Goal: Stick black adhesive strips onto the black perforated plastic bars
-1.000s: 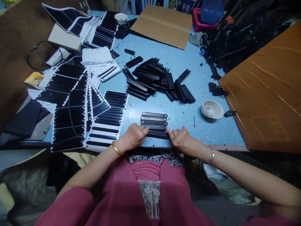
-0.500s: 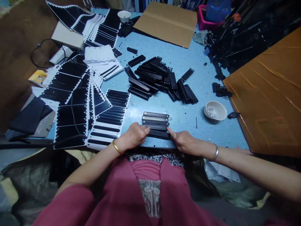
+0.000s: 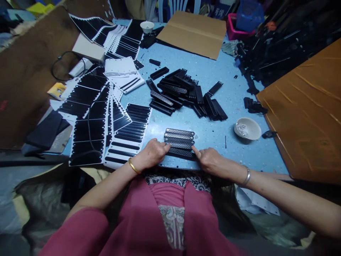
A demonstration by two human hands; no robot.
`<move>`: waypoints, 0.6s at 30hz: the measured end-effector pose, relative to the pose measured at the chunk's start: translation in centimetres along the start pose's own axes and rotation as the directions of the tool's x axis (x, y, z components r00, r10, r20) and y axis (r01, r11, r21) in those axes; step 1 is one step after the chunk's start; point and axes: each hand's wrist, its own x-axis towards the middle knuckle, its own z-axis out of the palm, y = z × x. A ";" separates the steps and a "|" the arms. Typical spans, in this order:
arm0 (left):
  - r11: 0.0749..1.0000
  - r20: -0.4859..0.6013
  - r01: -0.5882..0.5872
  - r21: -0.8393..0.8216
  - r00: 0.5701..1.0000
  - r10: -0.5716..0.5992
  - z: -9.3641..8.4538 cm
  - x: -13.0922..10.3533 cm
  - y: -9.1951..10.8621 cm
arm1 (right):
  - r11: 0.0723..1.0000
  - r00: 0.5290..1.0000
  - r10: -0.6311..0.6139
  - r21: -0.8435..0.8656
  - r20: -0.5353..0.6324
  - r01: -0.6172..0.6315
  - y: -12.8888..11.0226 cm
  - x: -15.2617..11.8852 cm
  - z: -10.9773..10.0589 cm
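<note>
Side by side in a small stack lie several black bars with a silver mesh pattern [image 3: 179, 137], a round screw-like dot at their ends. Just below them, slightly askew, is a darker mesh-topped bar [image 3: 181, 153] near the table edge. My left hand [image 3: 154, 153] is closed, its thumb tip touching the left end of the lower bars. On the opposite side, my right hand [image 3: 211, 160] has its fingers curled and the index fingertip pressed at the right end. Nothing shows inside either hand. Beyond them lies a loose pile of black bars [image 3: 186, 90].
A white bowl [image 3: 247, 128] of small shiny pieces stands right of my right hand, near a thin pin [image 3: 225, 142]. Sheets of black strips [image 3: 128, 133] cover the left side. Flat cardboard [image 3: 191, 33] lies at the back; a brown carton [image 3: 306, 113] stands right.
The camera view has shifted, so the table appears a little farther right and lower. Both hands stay at the ends of the bars, with hardly any movement.
</note>
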 end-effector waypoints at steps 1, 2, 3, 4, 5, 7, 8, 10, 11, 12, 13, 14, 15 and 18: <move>1.000 -0.011 0.009 0.011 1.000 -0.009 0.1 -0.3 -0.2 | 1.000 1.000 0.006 -0.002 -0.017 -0.006 0.0 -0.1 0.3; 1.000 -0.019 0.013 0.022 1.000 -0.013 0.1 -0.6 -0.4 | 1.000 0.999 0.015 0.003 -0.037 -0.015 -0.1 -0.2 0.6; 0.999 -0.025 0.013 0.030 1.000 -0.013 0.1 -0.9 -0.5 | 1.000 0.998 0.026 0.016 -0.055 -0.025 -0.2 -0.3 0.9; 0.999 -0.029 0.013 0.035 1.000 -0.012 0.1 -1.2 -0.7 | 0.999 0.997 0.037 0.034 -0.069 -0.034 -0.3 -0.4 1.2; 0.999 -0.030 0.014 0.040 0.999 -0.013 0.1 -1.4 -0.8 | 0.998 0.996 0.045 0.055 -0.078 -0.041 -0.4 -0.4 1.4; 0.999 -0.031 0.022 0.047 0.999 -0.020 0.0 -1.8 -0.9 | 0.995 0.995 0.055 0.084 -0.086 -0.047 -0.5 -0.5 1.7; 0.999 -0.031 0.024 0.049 0.999 -0.023 0.0 -1.9 -0.9 | 0.995 0.994 0.058 0.089 -0.088 -0.050 -0.5 -0.5 1.8; 0.999 -0.031 0.022 0.047 0.999 -0.020 0.0 -1.9 -0.9 | 0.995 0.993 0.063 0.088 -0.095 -0.055 -0.4 -0.5 1.9; 0.999 -0.032 0.019 0.045 0.999 -0.018 0.1 -1.8 -0.9 | 0.995 0.993 0.064 0.086 -0.097 -0.055 -0.4 -0.5 1.9; 0.999 -0.030 0.016 0.045 0.999 -0.014 0.1 -1.7 -0.9 | 0.995 0.993 0.062 0.084 -0.096 -0.054 -0.4 -0.5 1.9; 0.999 -0.024 0.010 0.046 1.000 -0.009 0.1 -1.6 -0.8 | 0.995 0.994 0.058 0.082 -0.092 -0.051 -0.4 -0.5 1.8; 0.999 -0.013 0.000 0.048 1.000 0.000 0.1 -1.4 -0.8 | 0.996 0.995 0.052 0.075 -0.085 -0.046 -0.3 -0.5 1.7; 0.999 0.001 -0.014 0.050 1.000 0.014 0.1 -1.2 -0.8 | 0.997 0.996 0.044 0.061 -0.077 -0.040 -0.3 -0.5 1.6; 0.994 0.059 -0.088 0.068 0.995 0.084 -0.4 -0.8 -1.0 | 1.000 0.998 0.019 0.005 -0.054 -0.018 -0.3 -0.6 1.3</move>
